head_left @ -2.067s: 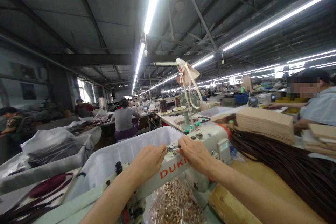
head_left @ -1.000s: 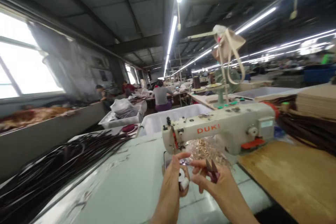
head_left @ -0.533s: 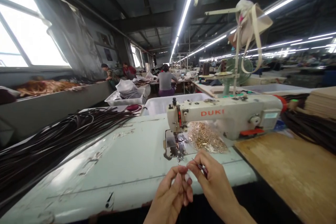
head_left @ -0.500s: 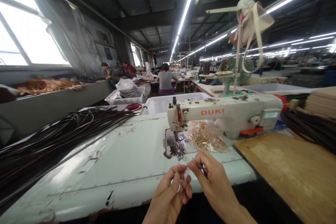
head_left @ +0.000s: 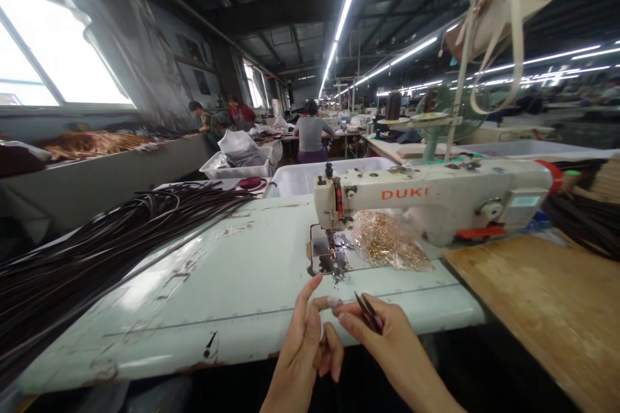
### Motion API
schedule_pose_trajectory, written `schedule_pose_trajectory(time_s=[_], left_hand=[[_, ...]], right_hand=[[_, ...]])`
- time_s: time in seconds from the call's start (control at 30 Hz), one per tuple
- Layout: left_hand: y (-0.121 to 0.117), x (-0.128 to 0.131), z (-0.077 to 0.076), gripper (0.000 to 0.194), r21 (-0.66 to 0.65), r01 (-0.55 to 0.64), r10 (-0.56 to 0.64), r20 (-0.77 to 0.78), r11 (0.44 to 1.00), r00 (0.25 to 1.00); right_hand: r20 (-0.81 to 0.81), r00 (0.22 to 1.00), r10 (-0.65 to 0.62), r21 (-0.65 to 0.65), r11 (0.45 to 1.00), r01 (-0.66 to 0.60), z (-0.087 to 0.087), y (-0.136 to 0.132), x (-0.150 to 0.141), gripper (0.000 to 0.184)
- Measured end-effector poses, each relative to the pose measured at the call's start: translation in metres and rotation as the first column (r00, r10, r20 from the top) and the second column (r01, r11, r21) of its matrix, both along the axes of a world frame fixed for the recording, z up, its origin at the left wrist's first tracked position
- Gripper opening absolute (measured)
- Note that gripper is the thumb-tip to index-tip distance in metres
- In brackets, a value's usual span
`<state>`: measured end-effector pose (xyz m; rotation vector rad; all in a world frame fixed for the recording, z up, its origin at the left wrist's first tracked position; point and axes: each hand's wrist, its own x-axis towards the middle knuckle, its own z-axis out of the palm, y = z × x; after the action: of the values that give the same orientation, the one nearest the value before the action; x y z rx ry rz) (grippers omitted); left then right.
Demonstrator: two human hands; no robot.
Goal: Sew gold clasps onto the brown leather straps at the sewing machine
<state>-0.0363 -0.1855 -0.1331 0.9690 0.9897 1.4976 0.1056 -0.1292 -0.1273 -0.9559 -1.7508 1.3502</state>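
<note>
Both hands are low at the front edge of the pale green sewing table point(head_left: 232, 284). My left hand point(head_left: 304, 352) pinches a small white bobbin point(head_left: 333, 302) between thumb and curled fingers, index finger raised. My right hand point(head_left: 382, 335) is closed round dark red thread snips point(head_left: 369, 313), whose blades point up and left, and its fingertips meet the bobbin. Just beyond the hands stands the white DUKI sewing machine point(head_left: 436, 197), its needle plate point(head_left: 329, 258) straight ahead.
A clear bag of gold metal rings point(head_left: 390, 242) lies under the machine arm. Dark leather straps point(head_left: 97, 239) pile up at the left, a wooden board point(head_left: 527, 290) lies right. White bins point(head_left: 310, 177) stand behind. Other people sit working farther back.
Both hands came down off the machine's top and back to the table's front edge, now with bobbin and snips. Since half a second ago my left index finger has lifted and the view tilted down.
</note>
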Motion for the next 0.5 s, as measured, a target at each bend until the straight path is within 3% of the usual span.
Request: schedule_pose_trajectory(time_s=[0.13,0.23,0.37,0.5], left_hand=[[0.001,-0.001,-0.005,0.06,-0.026,0.015,-0.017,-0.094,1.0,0.995],[0.002,-0.003,-0.009,0.06,-0.018,0.034,-0.036,-0.118,0.999,0.992],[0.001,-0.008,-0.015,0.063,-0.042,0.087,-0.091,-0.092,0.995,0.992],[0.0,-0.01,-0.019,0.053,-0.098,0.102,-0.098,0.042,0.99,0.994]], right_hand=[[-0.18,0.981,0.069,-0.147,0.984,-0.096,-0.005,0.006,-0.015,0.042],[-0.218,0.974,0.056,-0.155,0.984,-0.092,-0.008,0.005,-0.022,0.042],[-0.1,0.995,0.012,0.057,0.998,-0.006,-0.01,0.0,-0.023,0.038],[0.042,0.995,-0.087,0.323,0.944,0.069,-0.007,-0.001,-0.019,0.032]])
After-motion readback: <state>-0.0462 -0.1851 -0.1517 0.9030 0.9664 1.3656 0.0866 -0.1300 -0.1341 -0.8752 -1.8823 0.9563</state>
